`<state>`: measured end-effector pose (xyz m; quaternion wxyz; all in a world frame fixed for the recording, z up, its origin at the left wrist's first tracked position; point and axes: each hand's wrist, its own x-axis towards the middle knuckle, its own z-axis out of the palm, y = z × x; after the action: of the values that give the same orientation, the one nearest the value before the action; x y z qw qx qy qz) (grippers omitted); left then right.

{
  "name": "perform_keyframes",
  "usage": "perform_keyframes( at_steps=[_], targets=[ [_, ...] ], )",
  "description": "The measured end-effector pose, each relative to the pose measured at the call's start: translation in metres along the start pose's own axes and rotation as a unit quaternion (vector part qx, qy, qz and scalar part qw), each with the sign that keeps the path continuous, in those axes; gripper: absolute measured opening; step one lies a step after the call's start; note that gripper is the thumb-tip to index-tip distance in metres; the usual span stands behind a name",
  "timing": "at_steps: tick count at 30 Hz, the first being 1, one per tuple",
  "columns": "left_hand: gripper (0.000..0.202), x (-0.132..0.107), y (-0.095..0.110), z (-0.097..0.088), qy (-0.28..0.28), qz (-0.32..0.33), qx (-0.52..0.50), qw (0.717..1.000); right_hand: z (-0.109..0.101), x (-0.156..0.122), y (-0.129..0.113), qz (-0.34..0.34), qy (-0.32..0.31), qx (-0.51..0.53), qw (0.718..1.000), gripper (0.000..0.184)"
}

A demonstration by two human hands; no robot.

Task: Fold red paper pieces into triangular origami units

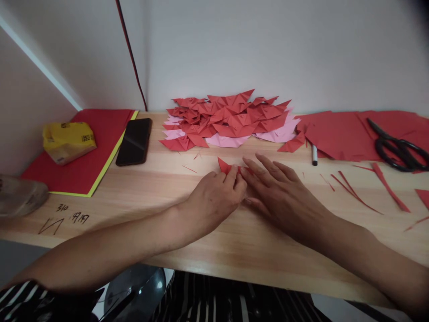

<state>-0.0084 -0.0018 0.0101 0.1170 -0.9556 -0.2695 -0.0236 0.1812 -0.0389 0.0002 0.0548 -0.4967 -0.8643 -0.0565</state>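
Observation:
A small piece of folded red paper [224,166] lies on the wooden table, mostly covered by my fingers. My left hand [217,197] is closed, its fingertips pinching and pressing on the paper. Beside it my right hand [278,185] lies palm down with fingers stretched out, the fingertips touching the paper's right part. Behind my hands a heap of folded red paper shapes [231,116] rests against the wall, with pink paper shapes [228,141] among them.
Red paper sheets [345,134] lie at the right under black scissors [402,147], near a marker [314,155] and paper strips [390,188]. On the left are a phone [134,142], a red sheet stack [114,125], a yellow packet [69,141] and a clear container [22,197].

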Motion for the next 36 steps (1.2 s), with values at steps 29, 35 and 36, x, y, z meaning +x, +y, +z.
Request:
perform_keyframes(
  at_steps=[29,35,36],
  targets=[
    [0.035,-0.001,0.0,0.001,0.011,0.006,0.011,1.0,0.011,0.001,0.001,0.002,-0.003,-0.01,1.0,0.058],
    [0.034,-0.001,0.0,0.006,0.026,0.009,0.021,0.999,0.012,0.01,0.002,0.003,-0.013,0.029,1.0,0.059],
    [0.034,-0.001,0.0,0.006,0.03,0.01,0.021,0.999,0.012,0.01,0.001,0.007,-0.014,0.031,0.999,0.059]
  ],
)
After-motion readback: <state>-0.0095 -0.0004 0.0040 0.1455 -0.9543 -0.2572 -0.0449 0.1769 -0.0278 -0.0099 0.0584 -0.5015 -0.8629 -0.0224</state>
